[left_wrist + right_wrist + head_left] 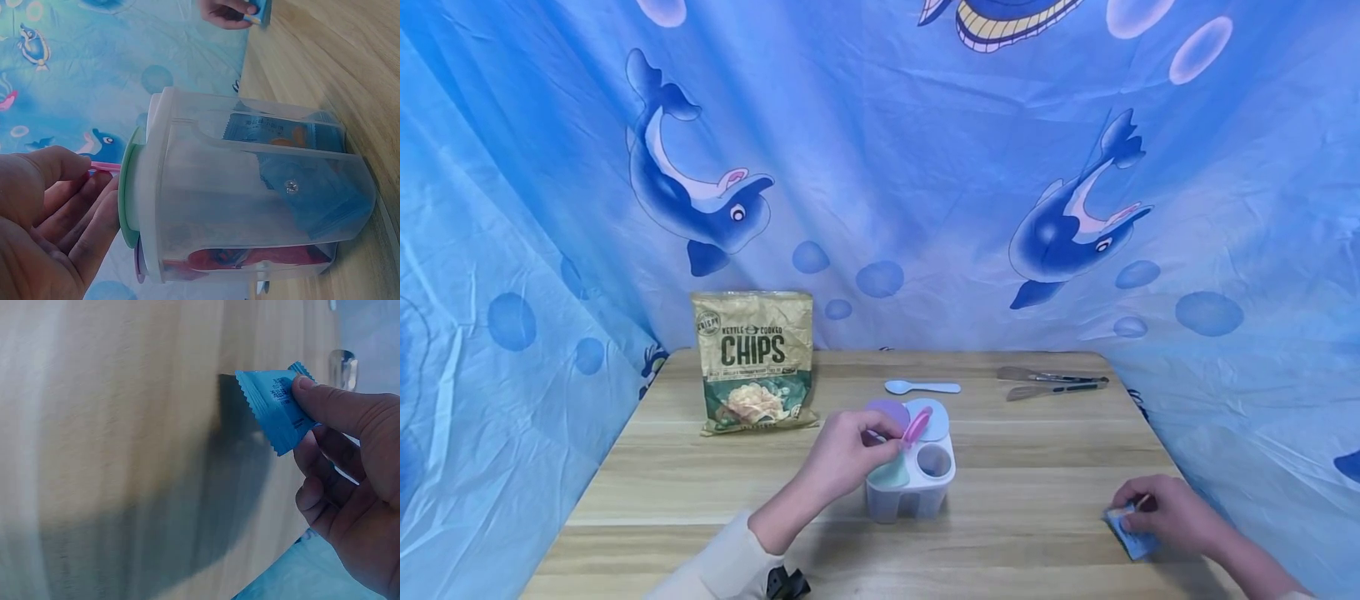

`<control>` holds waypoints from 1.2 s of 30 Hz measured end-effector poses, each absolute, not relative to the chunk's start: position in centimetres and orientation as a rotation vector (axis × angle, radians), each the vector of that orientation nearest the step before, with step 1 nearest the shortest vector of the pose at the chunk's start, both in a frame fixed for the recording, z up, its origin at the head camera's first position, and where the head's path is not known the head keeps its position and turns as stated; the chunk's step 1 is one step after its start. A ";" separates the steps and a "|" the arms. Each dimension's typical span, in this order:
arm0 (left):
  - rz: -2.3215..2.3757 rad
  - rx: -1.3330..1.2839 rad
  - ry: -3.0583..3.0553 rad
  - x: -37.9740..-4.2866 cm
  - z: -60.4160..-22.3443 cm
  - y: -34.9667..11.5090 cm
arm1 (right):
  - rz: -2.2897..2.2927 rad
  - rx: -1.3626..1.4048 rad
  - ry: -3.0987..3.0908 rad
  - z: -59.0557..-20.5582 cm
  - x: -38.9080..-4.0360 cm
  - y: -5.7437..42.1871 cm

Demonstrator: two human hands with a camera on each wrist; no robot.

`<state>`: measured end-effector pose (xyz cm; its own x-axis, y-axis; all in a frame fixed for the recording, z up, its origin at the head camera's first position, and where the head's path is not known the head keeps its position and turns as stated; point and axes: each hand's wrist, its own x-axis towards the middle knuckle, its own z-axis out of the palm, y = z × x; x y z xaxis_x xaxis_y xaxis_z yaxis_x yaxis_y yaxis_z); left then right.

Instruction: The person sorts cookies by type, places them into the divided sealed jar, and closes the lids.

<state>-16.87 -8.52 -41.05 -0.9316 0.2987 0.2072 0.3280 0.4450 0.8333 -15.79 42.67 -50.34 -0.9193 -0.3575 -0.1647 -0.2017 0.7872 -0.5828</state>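
My left hand (850,457) pinches a round pink lid (917,427) on edge between thumb and fingers, just above a translucent container (921,502) with a white top. Purple (886,408), light blue (928,419) and green (891,475) lids cover three of its compartments, while the front right compartment (934,461) is uncovered. Through the wall, the left wrist view shows blue packets (312,194) and red packets (281,255) inside. At the table's right side, my right hand (1172,512) holds a small blue sealed packet (275,406) by thumb and fingers, close over the wood.
A bag of chips (756,362) stands at the back left of the wooden table (1022,475). Behind the container lies a light blue spoon (922,387). Two tongs-like utensils (1054,384) lie at the back right. A blue dolphin-print cloth (887,167) hangs around the table.
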 end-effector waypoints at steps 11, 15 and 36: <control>-1.525 -0.582 -2.645 -17.0 -40.8 -8.5 | -0.911 -0.512 2.940 -45.9 -17.1 38.2; -1.521 -0.581 -2.646 -17.0 -40.8 -8.5 | -0.956 -0.467 2.974 -43.9 -17.7 35.8; -1.516 -0.588 -2.632 -16.8 -41.1 -8.6 | -1.602 -0.878 2.760 -41.4 -19.1 22.7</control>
